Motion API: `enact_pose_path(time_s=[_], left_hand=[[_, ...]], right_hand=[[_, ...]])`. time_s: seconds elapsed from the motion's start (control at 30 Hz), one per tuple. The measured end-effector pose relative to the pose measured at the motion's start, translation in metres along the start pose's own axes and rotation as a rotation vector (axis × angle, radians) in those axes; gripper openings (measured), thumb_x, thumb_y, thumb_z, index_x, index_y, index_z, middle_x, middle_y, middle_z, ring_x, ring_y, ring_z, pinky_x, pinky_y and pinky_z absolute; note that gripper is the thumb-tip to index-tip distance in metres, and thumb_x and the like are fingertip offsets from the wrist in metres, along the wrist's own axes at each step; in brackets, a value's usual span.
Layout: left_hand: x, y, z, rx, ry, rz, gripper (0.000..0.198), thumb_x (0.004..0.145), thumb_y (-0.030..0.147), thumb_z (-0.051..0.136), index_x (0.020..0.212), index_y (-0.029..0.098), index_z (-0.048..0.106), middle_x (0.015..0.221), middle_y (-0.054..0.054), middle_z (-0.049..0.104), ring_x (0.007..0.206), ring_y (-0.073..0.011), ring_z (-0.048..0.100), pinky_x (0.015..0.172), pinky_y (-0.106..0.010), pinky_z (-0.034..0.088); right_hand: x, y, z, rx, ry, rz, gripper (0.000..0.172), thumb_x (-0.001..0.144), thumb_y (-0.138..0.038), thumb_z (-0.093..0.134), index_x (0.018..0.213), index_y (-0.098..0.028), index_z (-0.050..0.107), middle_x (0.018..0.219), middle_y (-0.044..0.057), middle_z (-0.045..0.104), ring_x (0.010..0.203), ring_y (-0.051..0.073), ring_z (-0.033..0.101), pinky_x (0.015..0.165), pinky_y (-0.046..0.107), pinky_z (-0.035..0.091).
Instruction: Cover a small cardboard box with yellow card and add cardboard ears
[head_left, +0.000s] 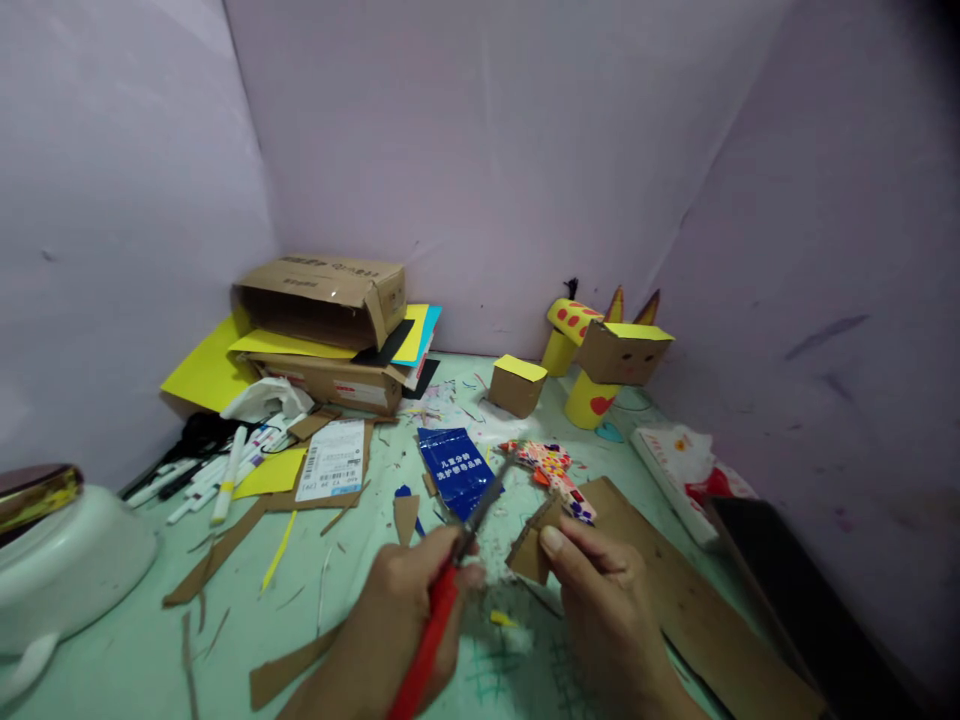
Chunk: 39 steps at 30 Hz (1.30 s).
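Note:
Red-handled scissors (435,630) are gripped in my left hand (409,600), their dark blades pointing up and to the right. My right hand (607,590) pinches a small piece of brown cardboard (531,550) between thumb and fingers, just right of the blades. The blades and the piece are apart. Behind them lie a blue printed card (457,468) and a patterned, colourful cutout (547,465). A small yellow scrap (502,619) rests on the table between my hands.
Cardboard boxes (322,300) with coloured sheets stand at the back left, markers (229,475) before them. A small box (517,388) and a box-headed figure (626,355) stand behind. Cardboard (697,610) and a dark device (795,590) lie right; a white pot (67,560) left.

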<state>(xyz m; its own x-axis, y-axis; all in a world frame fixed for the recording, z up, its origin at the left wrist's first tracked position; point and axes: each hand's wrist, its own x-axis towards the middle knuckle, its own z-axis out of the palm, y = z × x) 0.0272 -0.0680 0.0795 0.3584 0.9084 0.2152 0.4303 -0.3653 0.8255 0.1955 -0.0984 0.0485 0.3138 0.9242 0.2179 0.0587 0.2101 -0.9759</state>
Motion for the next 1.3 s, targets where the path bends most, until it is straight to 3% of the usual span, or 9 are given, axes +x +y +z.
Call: enact_pose_path(time_s=[0.13, 0.2, 0.33, 0.57, 0.77, 0.87, 1.1, 1.3], left_hand=[[0.011, 0.006, -0.015, -0.309, 0.107, -0.316, 0.028, 0.075, 0.044, 0.057, 0.089, 0.020, 0.055, 0.047, 0.005, 0.052, 0.035, -0.0098, 0.045, 0.034, -0.019, 0.033], [0.014, 0.004, -0.017, -0.400, 0.138, -0.364, 0.033, 0.071, 0.042, 0.062, 0.094, 0.021, 0.053, 0.053, 0.005, 0.055, 0.038, -0.0107, 0.049, 0.034, -0.019, 0.036], [0.013, -0.005, -0.014, -0.419, 0.125, -0.263, 0.034, 0.071, 0.034, 0.065, 0.098, 0.020, 0.051, 0.060, 0.004, 0.060, 0.050, -0.0132, 0.058, 0.046, -0.022, 0.046], [0.009, 0.000, -0.004, -0.382, 0.051, -0.208, 0.038, 0.070, 0.024, 0.066, 0.102, 0.021, 0.047, 0.075, 0.002, 0.068, 0.067, -0.0137, 0.064, 0.062, -0.023, 0.050], [0.005, 0.005, 0.005, -0.409, -0.030, -0.234, 0.043, 0.067, 0.016, 0.066, 0.102, 0.022, 0.042, 0.069, 0.005, 0.065, 0.062, -0.0123, 0.062, 0.061, -0.022, 0.049], [0.006, 0.004, 0.004, -0.397, -0.072, -0.238, 0.041, 0.067, 0.014, 0.065, 0.101, 0.022, 0.043, 0.066, 0.006, 0.063, 0.059, -0.0112, 0.060, 0.059, -0.021, 0.047], [0.010, 0.008, -0.003, -0.431, -0.049, -0.274, 0.039, 0.063, 0.011, 0.065, 0.096, 0.021, 0.046, 0.064, 0.006, 0.064, 0.059, -0.0113, 0.060, 0.057, -0.020, 0.045], [0.012, 0.006, -0.007, -0.417, -0.079, -0.265, 0.043, 0.063, 0.018, 0.068, 0.099, 0.021, 0.044, 0.064, 0.005, 0.063, 0.054, -0.0122, 0.056, 0.051, -0.022, 0.043]], right_hand=[[0.002, 0.002, 0.002, 0.115, -0.096, 0.147, 0.031, 0.075, -0.043, 0.063, 0.074, -0.014, 0.072, 0.063, 0.005, 0.065, 0.059, 0.018, 0.057, 0.058, 0.027, 0.045], [0.003, 0.002, 0.002, 0.122, -0.154, 0.182, 0.029, 0.075, -0.042, 0.064, 0.077, -0.015, 0.073, 0.065, 0.005, 0.066, 0.062, 0.018, 0.057, 0.060, 0.027, 0.044], [0.002, -0.003, 0.003, 0.064, -0.225, 0.187, 0.029, 0.075, -0.040, 0.063, 0.067, -0.013, 0.070, 0.058, 0.002, 0.060, 0.056, 0.013, 0.050, 0.053, 0.023, 0.038], [0.001, -0.014, 0.009, -0.010, -0.368, 0.228, 0.027, 0.071, -0.034, 0.061, 0.058, -0.011, 0.066, 0.049, -0.002, 0.048, 0.048, 0.008, 0.039, 0.046, 0.020, 0.030], [-0.006, -0.015, 0.015, -0.103, -0.508, 0.244, 0.026, 0.073, -0.024, 0.054, 0.051, -0.012, 0.062, 0.047, 0.000, 0.053, 0.047, 0.009, 0.046, 0.047, 0.021, 0.035], [-0.008, -0.015, 0.018, -0.128, -0.487, 0.283, 0.024, 0.071, -0.024, 0.053, 0.052, -0.012, 0.060, 0.047, -0.001, 0.050, 0.046, 0.009, 0.043, 0.047, 0.022, 0.035], [-0.004, -0.013, 0.021, -0.092, -0.370, 0.338, 0.018, 0.065, -0.027, 0.057, 0.058, -0.012, 0.061, 0.050, -0.001, 0.050, 0.049, 0.009, 0.042, 0.048, 0.022, 0.034], [-0.001, -0.018, 0.019, -0.078, -0.281, 0.358, 0.018, 0.060, -0.031, 0.062, 0.058, -0.013, 0.062, 0.052, -0.002, 0.051, 0.049, 0.008, 0.041, 0.048, 0.022, 0.033]])
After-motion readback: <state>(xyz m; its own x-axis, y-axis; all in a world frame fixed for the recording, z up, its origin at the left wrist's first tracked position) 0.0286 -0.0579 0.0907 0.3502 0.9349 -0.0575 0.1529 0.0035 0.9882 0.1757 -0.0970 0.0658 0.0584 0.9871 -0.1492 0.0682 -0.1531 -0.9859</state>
